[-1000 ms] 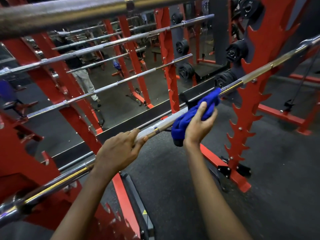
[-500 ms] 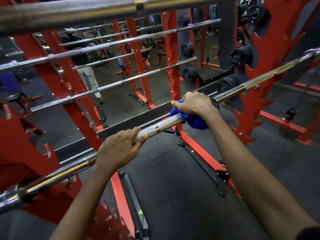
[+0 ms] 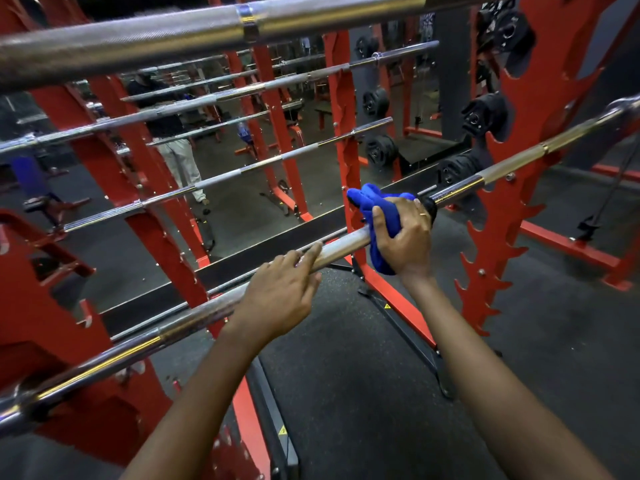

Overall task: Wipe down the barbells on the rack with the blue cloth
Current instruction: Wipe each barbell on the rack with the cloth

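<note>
A steel barbell [image 3: 180,325] runs diagonally from lower left to upper right across the red rack [image 3: 498,209]. My right hand [image 3: 403,233] grips the blue cloth [image 3: 372,202] wrapped round this bar near its middle. My left hand [image 3: 280,296] rests on top of the same bar just left of the cloth, fingers fairly straight along it. A second, thicker barbell [image 3: 173,36] crosses the top of the view, very close to the camera.
A mirror behind the rack reflects more barbells [image 3: 221,178], red uprights and a standing person [image 3: 173,133]. Black weight plates [image 3: 485,114] hang on pegs at right. Dark rubber floor [image 3: 346,393] lies below, with the rack's red base rail [image 3: 398,303].
My right hand has wrapped the cloth over the bar and turned from an overhand hold to gripping it from the near side. My left hand has loosened, its fingers straighter on the bar.
</note>
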The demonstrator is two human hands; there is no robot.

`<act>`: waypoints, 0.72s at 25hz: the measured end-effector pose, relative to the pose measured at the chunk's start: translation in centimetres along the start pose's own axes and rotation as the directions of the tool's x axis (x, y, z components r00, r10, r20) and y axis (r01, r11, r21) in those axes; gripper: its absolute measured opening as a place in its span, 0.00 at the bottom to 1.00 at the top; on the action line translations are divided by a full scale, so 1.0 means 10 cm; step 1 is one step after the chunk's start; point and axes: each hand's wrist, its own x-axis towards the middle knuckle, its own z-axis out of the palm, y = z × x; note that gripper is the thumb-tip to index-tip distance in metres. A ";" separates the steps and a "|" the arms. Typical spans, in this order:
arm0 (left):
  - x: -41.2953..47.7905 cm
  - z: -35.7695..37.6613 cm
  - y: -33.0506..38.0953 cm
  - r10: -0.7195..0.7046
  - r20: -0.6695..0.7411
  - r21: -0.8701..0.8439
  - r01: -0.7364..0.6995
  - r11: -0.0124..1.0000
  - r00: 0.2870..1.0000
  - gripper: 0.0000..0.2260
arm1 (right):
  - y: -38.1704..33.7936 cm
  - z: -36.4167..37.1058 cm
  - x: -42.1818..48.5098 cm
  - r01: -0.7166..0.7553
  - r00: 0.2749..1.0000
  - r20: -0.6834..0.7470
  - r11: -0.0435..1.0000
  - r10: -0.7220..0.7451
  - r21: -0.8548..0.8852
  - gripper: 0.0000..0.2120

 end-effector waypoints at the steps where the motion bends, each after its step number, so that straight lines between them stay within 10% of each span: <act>1: 0.08 0.05 0.08 -0.003 -0.015 0.058 0.004 0.998 1.000 0.29 | -0.04 0.05 -0.08 -0.036 0.999 -0.031 0.999 0.036 0.008 0.21; 5: 0.16 0.13 0.14 -0.070 -0.080 0.138 0.081 0.987 0.994 0.28 | 0.21 -0.09 -0.12 0.273 0.960 0.054 0.961 -0.275 0.043 0.21; 10: 0.14 0.11 0.19 -0.078 -0.108 0.121 0.091 0.988 0.991 0.23 | 0.37 0.00 0.17 -0.182 0.965 -0.176 0.980 0.195 0.086 0.23; 14: 0.26 0.00 0.18 -0.115 0.031 0.061 0.113 0.992 0.993 0.20 | 0.03 0.18 -0.14 -0.266 0.941 -0.138 0.927 0.309 0.265 0.24; 18: 0.26 -0.07 0.16 -0.069 0.041 0.028 0.068 0.997 0.997 0.20 | -0.25 0.24 -0.12 -0.476 0.708 -0.206 0.672 0.675 0.567 0.32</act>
